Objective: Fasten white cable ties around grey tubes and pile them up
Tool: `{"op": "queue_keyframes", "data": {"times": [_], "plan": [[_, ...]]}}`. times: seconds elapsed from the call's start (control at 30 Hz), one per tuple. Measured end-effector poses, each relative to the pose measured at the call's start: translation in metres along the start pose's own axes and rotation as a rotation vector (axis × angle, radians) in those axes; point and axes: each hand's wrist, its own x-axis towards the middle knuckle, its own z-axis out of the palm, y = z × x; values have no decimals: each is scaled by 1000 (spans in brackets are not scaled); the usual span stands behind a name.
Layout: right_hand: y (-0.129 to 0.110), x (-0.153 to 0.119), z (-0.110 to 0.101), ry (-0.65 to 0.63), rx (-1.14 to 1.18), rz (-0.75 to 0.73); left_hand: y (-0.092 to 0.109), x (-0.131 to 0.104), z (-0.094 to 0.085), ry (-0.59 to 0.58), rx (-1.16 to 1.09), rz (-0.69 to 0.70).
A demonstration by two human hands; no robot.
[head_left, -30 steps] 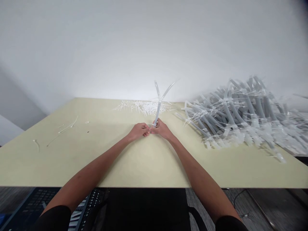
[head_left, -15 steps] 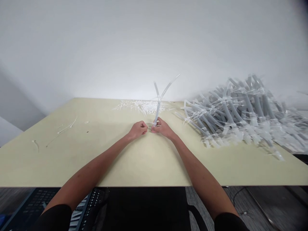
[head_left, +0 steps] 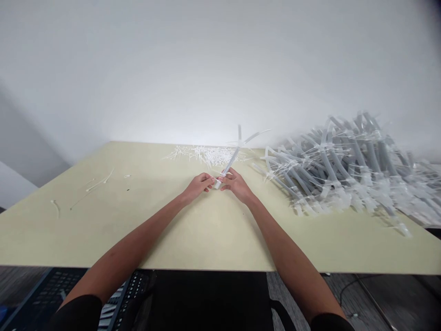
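Note:
Between my hands a Y-shaped piece of translucent tubing (head_left: 231, 159) leans up and to the right, its two thin branches at the far end. My right hand (head_left: 237, 186) is closed around its lower part, thumb and fingers just above a clear white end piece (head_left: 217, 184). From the left, my left hand (head_left: 198, 187) pinches close against that end, at what looks like a thin white cable tie around the tube; the fingers partly hide it. Behind the hands lies a loose heap of white cable ties (head_left: 215, 155).
A big pile of similar tube assemblies (head_left: 330, 165) covers the table's right side. On the left lie a few loose cable ties (head_left: 99, 180) and small scraps (head_left: 127, 176). A blue crate (head_left: 65, 282) stands below the table's front edge (head_left: 206, 269).
The tubing has tilted further to the right and its branches have turned and dropped. My left fingers have come closer to its lower end, which now shows between the hands.

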Motion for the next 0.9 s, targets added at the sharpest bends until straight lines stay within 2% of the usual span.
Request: {"op": "queue_keyframes", "data": {"times": [0.13,0.47,0.7,0.9], "plan": [[3,1,4,38,-41,-18,2,-1,4,-42,62,3],[3,2,8,91,46,-35,-5,1,4,28,132,86],[3,2,7,51,142,-56,-4,-2,4,23,68,50],[4,2,7,57,131,-55,-6,0,5,29,21,45]]}}
